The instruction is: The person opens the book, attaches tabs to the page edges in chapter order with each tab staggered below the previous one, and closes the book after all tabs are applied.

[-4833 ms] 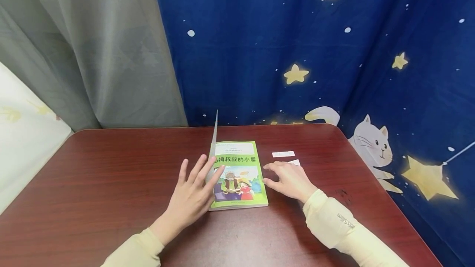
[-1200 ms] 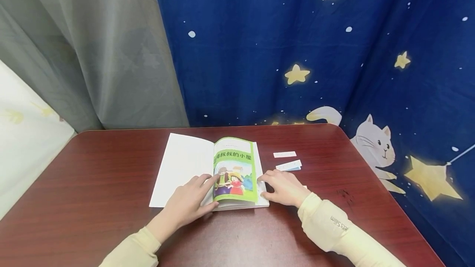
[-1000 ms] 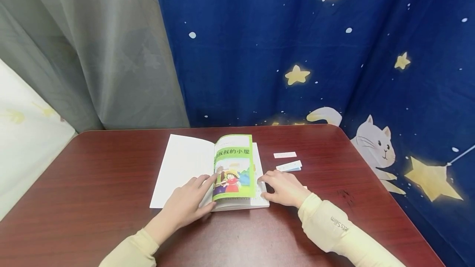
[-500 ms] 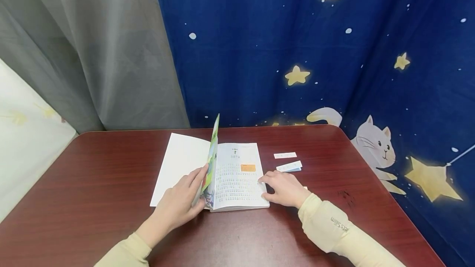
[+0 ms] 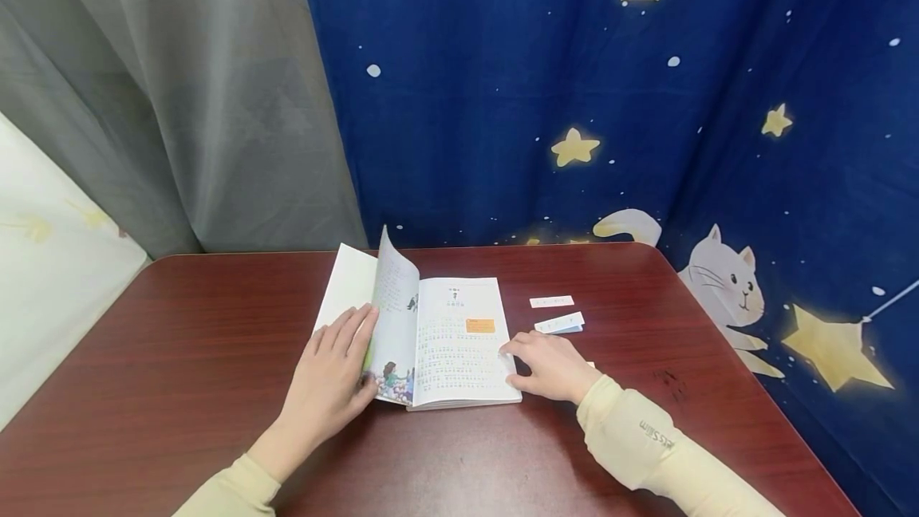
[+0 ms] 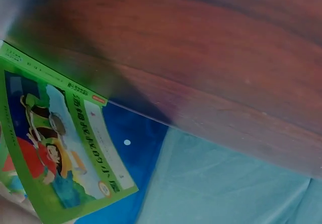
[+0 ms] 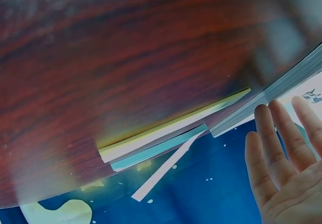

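A picture book [image 5: 459, 365] lies spread on the table, its right-hand page showing small print and an orange box. My left hand [image 5: 326, 381] holds the lifted leaves [image 5: 396, 294] at their lower left, thumb at the bottom edge and fingers along the outer side; they lean left over the white page [image 5: 348, 278]. In the left wrist view the green illustrated leaf [image 6: 55, 133] curves upward, and most of that hand is hidden. My right hand [image 5: 549, 365] rests its fingertips on the book's right edge; in the right wrist view its fingers [image 7: 287, 128] are fairly straight.
To the right of the book lie narrow folded paper strips: a white one [image 5: 551, 301], a white-and-blue one [image 5: 560, 322], and a third [image 5: 590, 363] mostly behind the right hand. The table [image 5: 179, 357] is dark red wood. Curtains [image 5: 488, 102] hang behind its far edge.
The left hand has turned the green illustrated leaf over to the left, exposing the printed page. It has moved left and down with the leaves. The right hand has stayed at the right edge.
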Available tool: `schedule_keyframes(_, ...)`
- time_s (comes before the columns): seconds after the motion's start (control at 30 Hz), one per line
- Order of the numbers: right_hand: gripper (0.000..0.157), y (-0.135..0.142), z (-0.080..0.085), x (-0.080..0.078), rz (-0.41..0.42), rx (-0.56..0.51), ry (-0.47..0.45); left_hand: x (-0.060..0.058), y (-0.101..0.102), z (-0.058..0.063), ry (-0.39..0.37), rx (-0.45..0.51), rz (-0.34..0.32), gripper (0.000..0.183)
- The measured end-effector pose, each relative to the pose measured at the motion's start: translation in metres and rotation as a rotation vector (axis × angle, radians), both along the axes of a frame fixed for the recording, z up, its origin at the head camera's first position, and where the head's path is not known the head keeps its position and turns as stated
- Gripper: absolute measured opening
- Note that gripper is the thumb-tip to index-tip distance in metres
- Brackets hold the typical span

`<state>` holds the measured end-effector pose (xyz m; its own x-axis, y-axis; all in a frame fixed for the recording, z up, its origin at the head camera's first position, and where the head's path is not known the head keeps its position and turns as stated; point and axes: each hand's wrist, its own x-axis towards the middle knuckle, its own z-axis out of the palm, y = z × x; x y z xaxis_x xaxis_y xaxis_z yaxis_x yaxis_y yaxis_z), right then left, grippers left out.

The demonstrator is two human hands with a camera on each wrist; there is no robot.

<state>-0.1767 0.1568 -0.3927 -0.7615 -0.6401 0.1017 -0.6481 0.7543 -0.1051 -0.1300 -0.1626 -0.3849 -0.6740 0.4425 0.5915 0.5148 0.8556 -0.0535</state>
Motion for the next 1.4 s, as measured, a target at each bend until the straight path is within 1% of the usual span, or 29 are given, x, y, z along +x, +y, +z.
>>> schedule_keyframes(0.1,0.037,0.000,0.000,0.000,0.000,0.003,0.003,0.000,-0.003,0.000,0.010,-0.015,0.020,0.082)
schedule_keyframes(0.3,0.037,0.000,-0.001,0.000,-0.004,0.003,0.007,0.000,-0.006,-0.001,0.018,-0.018,0.022,0.090)
schedule_keyframes(0.47,0.036,-0.001,-0.001,-0.001,0.002,0.000,0.012,0.001,-0.008,-0.001,0.014,-0.050,0.045,0.096)
schedule_keyframes(0.57,0.036,-0.001,-0.001,-0.001,0.006,0.001,0.014,0.000,-0.010,-0.002,0.004,-0.070,0.052,0.095)
schedule_keyframes(0.67,0.036,-0.001,-0.001,-0.001,0.007,0.001,0.016,-0.001,-0.010,-0.005,-0.017,-0.085,0.041,0.089)
schedule_keyframes(0.8,0.036,-0.001,-0.002,-0.001,0.005,0.004,0.020,-0.002,-0.009,-0.010,-0.053,-0.111,0.030,0.080)
schedule_keyframes(1.0,0.036,-0.001,-0.003,-0.002,0.007,0.007,0.026,-0.001,-0.008,-0.016,-0.115,-0.138,0.051,0.066)
schedule_keyframes(1.27,0.037,-0.003,-0.001,-0.003,-0.003,0.017,0.013,0.004,-0.006,-0.016,-0.305,-0.176,0.110,0.049)
schedule_keyframes(1.4,0.038,-0.005,0.004,-0.005,-0.015,0.025,0.012,0.006,-0.005,-0.016,-0.361,-0.184,0.127,0.044)
